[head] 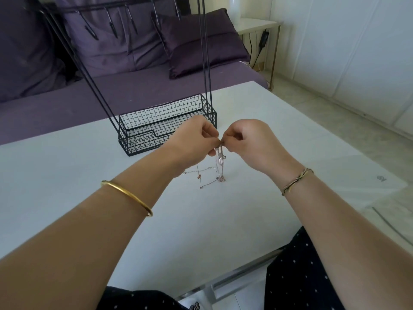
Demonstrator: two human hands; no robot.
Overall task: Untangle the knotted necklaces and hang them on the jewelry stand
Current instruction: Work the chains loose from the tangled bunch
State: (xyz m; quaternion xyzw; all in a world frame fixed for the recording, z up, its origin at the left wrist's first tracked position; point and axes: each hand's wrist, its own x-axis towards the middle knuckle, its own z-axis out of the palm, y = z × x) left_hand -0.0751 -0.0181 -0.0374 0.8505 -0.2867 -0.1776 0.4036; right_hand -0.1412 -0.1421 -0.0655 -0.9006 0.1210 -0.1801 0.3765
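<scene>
Thin tangled necklaces hang from my fingertips down to the white table, where loose chain loops lie spread out. My left hand and my right hand meet above the table, and each pinches the top of the chains between thumb and fingers. A small oval pendant dangles just below the pinch. The black wire jewelry stand stands right behind my hands, its basket base on the table. Its hook bar runs across the top of the view with nothing hanging on the hooks.
A purple sofa with cushions sits behind the table. A white side table with a black cable stands at the back right. The table's right edge drops off to a tiled floor.
</scene>
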